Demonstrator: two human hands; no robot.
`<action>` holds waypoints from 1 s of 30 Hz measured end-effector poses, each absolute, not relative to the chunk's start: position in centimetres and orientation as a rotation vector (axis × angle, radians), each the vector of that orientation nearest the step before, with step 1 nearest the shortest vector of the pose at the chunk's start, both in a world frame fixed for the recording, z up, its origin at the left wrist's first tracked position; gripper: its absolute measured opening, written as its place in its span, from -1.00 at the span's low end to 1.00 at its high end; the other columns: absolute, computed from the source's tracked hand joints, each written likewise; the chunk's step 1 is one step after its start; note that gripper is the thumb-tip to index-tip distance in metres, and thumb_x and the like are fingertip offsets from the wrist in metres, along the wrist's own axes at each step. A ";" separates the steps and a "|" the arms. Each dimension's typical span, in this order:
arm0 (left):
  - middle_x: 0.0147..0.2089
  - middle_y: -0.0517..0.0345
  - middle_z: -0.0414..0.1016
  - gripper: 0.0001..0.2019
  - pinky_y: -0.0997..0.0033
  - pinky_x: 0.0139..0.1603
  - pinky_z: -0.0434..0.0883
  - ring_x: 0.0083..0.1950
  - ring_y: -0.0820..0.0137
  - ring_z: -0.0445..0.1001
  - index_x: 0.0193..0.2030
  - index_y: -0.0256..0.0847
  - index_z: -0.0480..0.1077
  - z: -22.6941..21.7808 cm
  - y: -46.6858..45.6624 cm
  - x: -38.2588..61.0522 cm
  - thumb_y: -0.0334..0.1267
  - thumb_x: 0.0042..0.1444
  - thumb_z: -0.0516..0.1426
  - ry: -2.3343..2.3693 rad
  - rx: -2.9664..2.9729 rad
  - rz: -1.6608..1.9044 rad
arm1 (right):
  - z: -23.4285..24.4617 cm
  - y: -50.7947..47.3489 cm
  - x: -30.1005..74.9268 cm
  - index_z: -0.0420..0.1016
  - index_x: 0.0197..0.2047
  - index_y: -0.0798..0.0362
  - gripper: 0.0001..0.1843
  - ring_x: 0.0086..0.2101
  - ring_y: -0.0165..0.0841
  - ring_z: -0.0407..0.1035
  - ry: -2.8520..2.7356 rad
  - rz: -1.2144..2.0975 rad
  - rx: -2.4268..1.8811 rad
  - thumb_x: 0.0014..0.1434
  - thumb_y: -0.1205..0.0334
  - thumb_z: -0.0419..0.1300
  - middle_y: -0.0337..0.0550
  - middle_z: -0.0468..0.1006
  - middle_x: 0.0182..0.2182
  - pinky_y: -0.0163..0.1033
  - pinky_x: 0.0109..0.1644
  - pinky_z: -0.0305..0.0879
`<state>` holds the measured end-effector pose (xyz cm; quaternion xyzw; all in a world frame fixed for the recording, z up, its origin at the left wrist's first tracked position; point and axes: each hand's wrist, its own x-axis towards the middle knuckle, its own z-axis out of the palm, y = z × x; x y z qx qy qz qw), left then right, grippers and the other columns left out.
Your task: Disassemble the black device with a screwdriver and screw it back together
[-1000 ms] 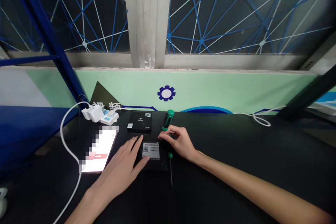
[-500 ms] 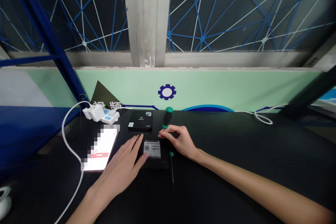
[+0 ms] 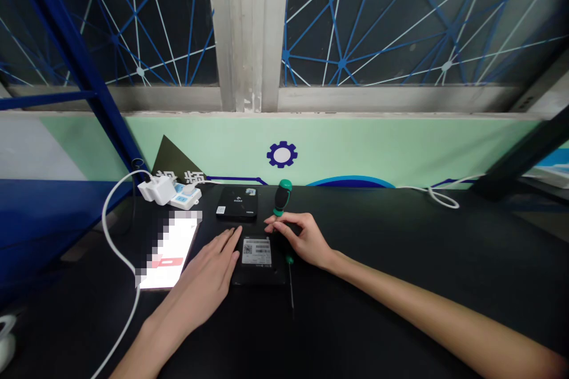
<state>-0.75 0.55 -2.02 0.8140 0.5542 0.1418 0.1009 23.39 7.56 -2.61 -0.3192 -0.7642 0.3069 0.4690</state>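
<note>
A flat black box point(image 3: 258, 275) with a white printed label point(image 3: 256, 251) lies on the black table. Along its left edge rests my left hand point(image 3: 211, 266), fingers stretched out and pointing away from me. Over the box's far right corner, my right hand point(image 3: 300, 235) pinches the shaft of a screwdriver point(image 3: 283, 195) with a green and black handle. The screwdriver stands nearly upright, handle up; its tip is hard to make out against the dark box. A second, thinner screwdriver point(image 3: 291, 284) with a green end lies just right of the box.
Another black box point(image 3: 237, 204) lies behind the labelled one. A lit phone point(image 3: 171, 254) is left of my left hand. White plugs on a power strip point(image 3: 184, 195) stand at the back left, with a white cable point(image 3: 109, 225) curving forward. Another white cable point(image 3: 442, 198) lies back right.
My left thumb has moved left off the label and now lies close beside the fingers. My right hand and the screwdriver stay at the same corner.
</note>
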 end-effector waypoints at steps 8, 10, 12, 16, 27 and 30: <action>0.44 -0.01 0.17 -0.48 0.08 0.37 0.25 0.43 0.23 0.17 0.47 -0.18 0.01 -1.6 0.5 -0.3 -0.15 0.43 -0.21 1.642 2.460 0.393 | -2.5 7.6 23.1 0.60 -0.32 0.05 -0.75 -0.38 -0.28 0.48 -1.873 0.598 -0.825 0.28 0.09 0.22 -0.11 0.61 -0.40 -0.20 -0.27 0.41; 0.44 -0.03 0.18 -0.48 0.07 0.36 0.26 0.42 0.23 0.19 0.47 -0.20 0.02 -1.6 0.5 -0.3 -0.15 0.43 -0.22 1.644 2.470 0.392 | -2.8 7.8 23.1 0.57 -0.38 0.05 -0.73 -0.40 -0.28 0.49 -1.838 0.640 -0.842 0.25 0.05 0.25 -0.12 0.61 -0.42 -0.20 -0.29 0.42; 0.43 -0.05 0.20 -0.47 0.05 0.36 0.25 0.41 0.22 0.20 0.46 -0.22 0.03 -1.6 0.5 -0.2 -0.15 0.42 -0.23 1.646 2.478 0.389 | -3.1 7.9 23.1 0.52 -0.44 0.04 -0.71 -0.39 -0.25 0.53 -1.768 0.747 -0.856 0.19 0.02 0.31 -0.13 0.63 -0.44 -0.20 -0.29 0.45; 0.41 -0.06 0.22 -0.48 0.06 0.35 0.26 0.40 0.21 0.22 0.45 -0.23 0.05 -1.6 0.5 -0.2 -0.17 0.42 -0.23 1.646 2.489 0.401 | -3.3 7.9 23.1 0.44 -0.46 0.03 -0.70 -0.36 -0.24 0.58 -1.675 0.859 -0.874 0.11 0.03 0.38 -0.16 0.64 -0.46 -0.21 -0.26 0.47; 0.40 -0.04 0.24 -0.49 0.11 0.31 0.30 0.39 0.22 0.23 0.45 -0.19 0.04 -2.1 0.4 -0.3 -0.23 0.40 -0.20 1.633 2.519 0.456 | -3.1 7.8 23.1 0.46 -0.49 0.04 -0.66 -0.41 -0.26 0.56 -1.708 0.791 -0.896 0.13 -0.01 0.35 -0.13 0.65 -0.48 -0.21 -0.32 0.45; 0.40 -0.02 0.24 -0.49 0.10 0.30 0.30 0.39 0.21 0.23 0.45 -0.17 0.05 -2.1 0.5 -0.4 -0.24 0.39 -0.19 1.635 2.526 0.480 | -3.0 7.8 23.2 0.47 -0.49 0.04 -0.65 -0.42 -0.26 0.56 -1.717 0.793 -0.897 0.13 -0.03 0.35 -0.12 0.66 -0.47 -0.20 -0.32 0.46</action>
